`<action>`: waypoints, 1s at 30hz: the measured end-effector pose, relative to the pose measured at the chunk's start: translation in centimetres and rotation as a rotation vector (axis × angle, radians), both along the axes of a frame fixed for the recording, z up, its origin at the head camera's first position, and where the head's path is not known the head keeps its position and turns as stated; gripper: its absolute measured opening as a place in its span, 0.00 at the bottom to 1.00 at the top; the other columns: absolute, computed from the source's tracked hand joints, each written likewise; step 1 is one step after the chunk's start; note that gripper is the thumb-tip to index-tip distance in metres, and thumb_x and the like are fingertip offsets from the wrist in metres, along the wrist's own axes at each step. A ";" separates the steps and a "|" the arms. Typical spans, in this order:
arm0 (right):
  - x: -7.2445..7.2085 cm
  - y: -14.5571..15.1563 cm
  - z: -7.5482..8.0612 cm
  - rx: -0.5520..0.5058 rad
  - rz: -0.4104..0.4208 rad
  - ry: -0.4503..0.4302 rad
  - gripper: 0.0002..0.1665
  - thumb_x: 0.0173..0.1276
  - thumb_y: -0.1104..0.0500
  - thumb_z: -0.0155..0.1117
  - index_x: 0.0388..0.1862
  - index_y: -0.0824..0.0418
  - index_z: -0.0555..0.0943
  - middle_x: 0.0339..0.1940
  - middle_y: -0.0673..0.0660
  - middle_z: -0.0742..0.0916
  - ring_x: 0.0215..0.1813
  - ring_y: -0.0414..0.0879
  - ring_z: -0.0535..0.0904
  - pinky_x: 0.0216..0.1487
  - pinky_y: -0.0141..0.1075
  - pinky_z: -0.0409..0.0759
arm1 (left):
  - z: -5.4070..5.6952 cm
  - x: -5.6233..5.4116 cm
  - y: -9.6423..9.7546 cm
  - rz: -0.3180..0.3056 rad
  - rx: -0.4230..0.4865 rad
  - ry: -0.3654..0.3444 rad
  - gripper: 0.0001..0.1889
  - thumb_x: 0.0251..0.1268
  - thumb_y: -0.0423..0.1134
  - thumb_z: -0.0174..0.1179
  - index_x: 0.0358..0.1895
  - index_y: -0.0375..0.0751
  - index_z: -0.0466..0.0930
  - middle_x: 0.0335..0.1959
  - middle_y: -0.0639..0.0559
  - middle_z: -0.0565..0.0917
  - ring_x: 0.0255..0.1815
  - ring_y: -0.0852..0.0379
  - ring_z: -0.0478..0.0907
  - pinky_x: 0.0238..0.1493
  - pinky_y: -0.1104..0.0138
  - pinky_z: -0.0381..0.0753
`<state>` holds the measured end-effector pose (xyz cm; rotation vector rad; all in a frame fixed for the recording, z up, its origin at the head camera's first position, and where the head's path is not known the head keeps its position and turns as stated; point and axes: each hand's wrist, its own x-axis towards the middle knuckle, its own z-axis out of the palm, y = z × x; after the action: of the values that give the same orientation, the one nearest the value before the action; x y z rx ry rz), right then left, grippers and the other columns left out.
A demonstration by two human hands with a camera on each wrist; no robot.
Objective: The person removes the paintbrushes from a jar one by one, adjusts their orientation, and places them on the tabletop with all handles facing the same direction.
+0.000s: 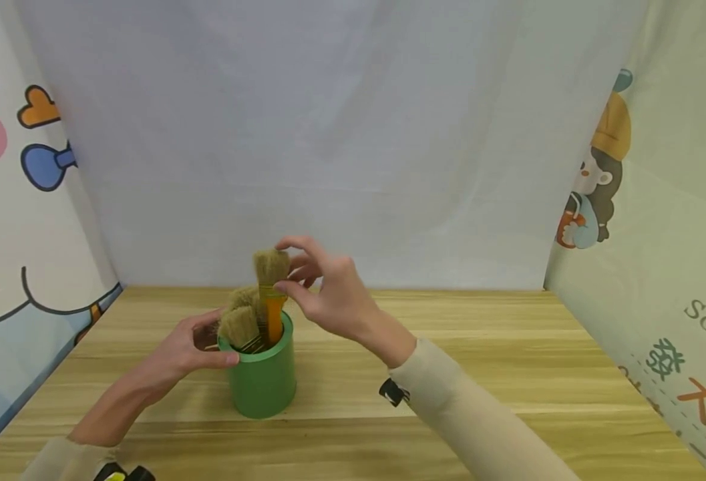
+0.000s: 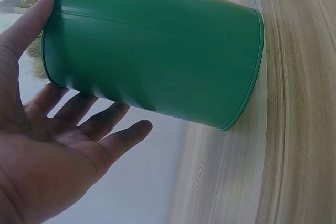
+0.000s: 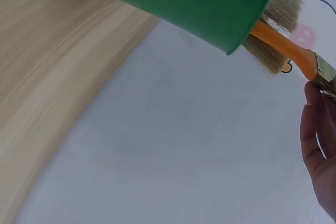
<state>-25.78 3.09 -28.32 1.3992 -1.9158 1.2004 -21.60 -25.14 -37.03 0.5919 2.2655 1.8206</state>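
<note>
A green cylindrical container stands upright on the table, holding several paintbrushes with bristles up. My left hand holds the container around its left side near the rim, thumb at the front; in the left wrist view some fingertips pass behind its wall. My right hand pinches one paintbrush near its metal band and bristles. That brush stands higher than the others, and the lower end of its orange handle is hidden inside the container. Two other brush heads, one with pale bristles, lean toward the left hand.
The wood-grain table extends to both sides of the container. Behind it hangs a plain pale cloth. Printed cloths with cartoon figures flank the left and right sides.
</note>
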 end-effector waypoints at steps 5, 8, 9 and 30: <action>-0.2 0.2 1.6 -0.036 0.016 0.029 0.27 0.68 0.71 0.74 0.63 0.63 0.76 0.37 0.59 0.92 0.36 0.39 0.89 0.34 0.31 0.82 | -0.1 0.1 0.0 0.000 0.013 0.013 0.41 0.70 0.33 0.69 0.82 0.30 0.59 0.68 0.33 0.77 0.63 0.47 0.80 0.55 0.58 0.84; -0.2 0.5 2.4 -0.047 0.016 0.032 0.26 0.69 0.70 0.74 0.63 0.63 0.76 0.37 0.58 0.92 0.36 0.39 0.89 0.34 0.32 0.82 | -0.2 0.1 -0.1 0.002 0.020 0.020 0.40 0.70 0.32 0.69 0.81 0.29 0.60 0.68 0.34 0.78 0.61 0.50 0.81 0.55 0.58 0.84; -0.2 0.6 2.7 -0.052 0.015 0.029 0.26 0.69 0.70 0.73 0.63 0.63 0.76 0.37 0.58 0.92 0.36 0.39 0.89 0.34 0.33 0.82 | -0.2 0.1 -0.1 0.003 0.020 0.021 0.40 0.70 0.32 0.69 0.81 0.29 0.60 0.67 0.34 0.78 0.61 0.50 0.81 0.54 0.59 0.84; -0.3 3.2 4.3 -0.107 -0.066 0.041 0.28 0.65 0.73 0.76 0.62 0.64 0.79 0.38 0.58 0.93 0.34 0.40 0.89 0.37 0.37 0.86 | -0.3 0.1 -0.1 0.018 -0.006 0.028 0.40 0.69 0.34 0.70 0.80 0.28 0.61 0.66 0.34 0.79 0.61 0.49 0.80 0.54 0.59 0.83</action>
<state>-26.09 6.33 -24.00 1.2858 -1.8276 1.2150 -21.49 -25.28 -37.33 0.6014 2.3014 1.8243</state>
